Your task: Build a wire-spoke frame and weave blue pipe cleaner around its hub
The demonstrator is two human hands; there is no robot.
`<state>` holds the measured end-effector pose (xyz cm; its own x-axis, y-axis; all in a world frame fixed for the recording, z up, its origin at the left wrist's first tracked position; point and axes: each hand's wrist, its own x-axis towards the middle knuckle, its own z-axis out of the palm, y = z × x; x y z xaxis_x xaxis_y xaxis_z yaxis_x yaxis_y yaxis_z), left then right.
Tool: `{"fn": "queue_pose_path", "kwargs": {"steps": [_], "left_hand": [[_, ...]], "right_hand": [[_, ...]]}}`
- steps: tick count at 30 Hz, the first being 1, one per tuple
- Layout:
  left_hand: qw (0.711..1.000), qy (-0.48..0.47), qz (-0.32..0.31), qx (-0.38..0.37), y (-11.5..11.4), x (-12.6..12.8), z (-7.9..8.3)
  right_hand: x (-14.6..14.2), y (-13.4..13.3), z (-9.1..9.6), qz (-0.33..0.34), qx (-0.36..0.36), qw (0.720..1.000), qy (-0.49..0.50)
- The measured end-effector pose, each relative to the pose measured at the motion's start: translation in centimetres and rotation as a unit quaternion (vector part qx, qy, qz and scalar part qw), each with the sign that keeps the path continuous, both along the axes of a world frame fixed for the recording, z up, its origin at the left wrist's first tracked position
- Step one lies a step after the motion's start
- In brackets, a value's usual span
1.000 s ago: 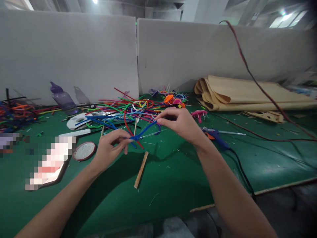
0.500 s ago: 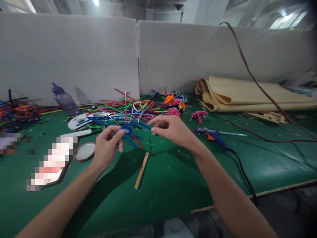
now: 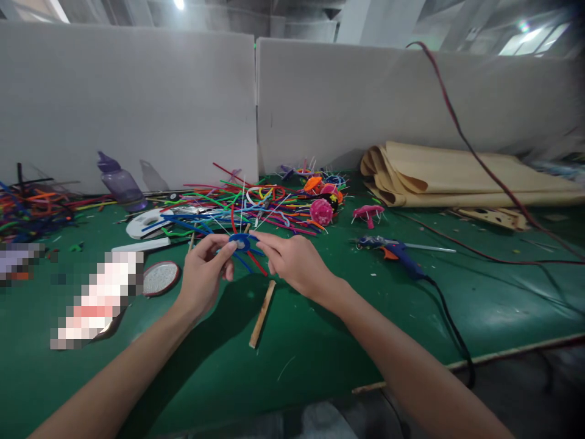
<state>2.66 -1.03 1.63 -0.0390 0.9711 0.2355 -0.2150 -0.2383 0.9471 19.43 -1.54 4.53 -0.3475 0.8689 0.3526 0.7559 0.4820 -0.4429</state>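
Observation:
Between thumb and fingers, my left hand [image 3: 205,271] pinches a small blue coiled pipe-cleaner disc [image 3: 242,238] with thin white spokes sticking out of it. My right hand [image 3: 299,262] is closed at the disc's right edge, its thumb and index finger on the blue pipe cleaner there. Its fingertips nearly meet those of the left hand. Behind and below the disc, loose red and blue pipe cleaners lie on the green table. A flat wooden stick [image 3: 262,314] lies just in front of the hands.
A heap of coloured pipe cleaners [image 3: 214,198] lies behind the hands, with finished pink pieces [image 3: 322,211] beside it. To the right rest a blue glue gun [image 3: 406,259] and folded brown paper [image 3: 457,174]. A purple bottle [image 3: 121,183], round dish [image 3: 159,278] and white tape roll [image 3: 141,224] are left.
My right hand has moved left, in to the disc, and the blue strand that stretched between the hands is now wrapped close. The disc has shifted slightly right with my left hand.

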Motion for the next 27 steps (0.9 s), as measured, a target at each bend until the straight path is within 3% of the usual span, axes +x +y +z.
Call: {"fn": "queue_pose_path", "kwargs": {"steps": [4,13,27], "left_hand": [[1.000,-0.015,-0.012,-0.014,-0.02,0.11,0.07],[0.997,0.058,-0.038,-0.041,-0.13,-0.28,0.57],[0.998,0.004,-0.043,-0.042,-0.27,-0.12,0.27]], "right_hand": [[-0.23,-0.13,-0.46,-0.024,0.050,0.997,-0.045],[-0.35,-0.12,-0.48,-0.004,0.010,0.999,0.042],[-0.23,-0.15,-0.56,0.029,-0.030,0.993,0.107]]}}
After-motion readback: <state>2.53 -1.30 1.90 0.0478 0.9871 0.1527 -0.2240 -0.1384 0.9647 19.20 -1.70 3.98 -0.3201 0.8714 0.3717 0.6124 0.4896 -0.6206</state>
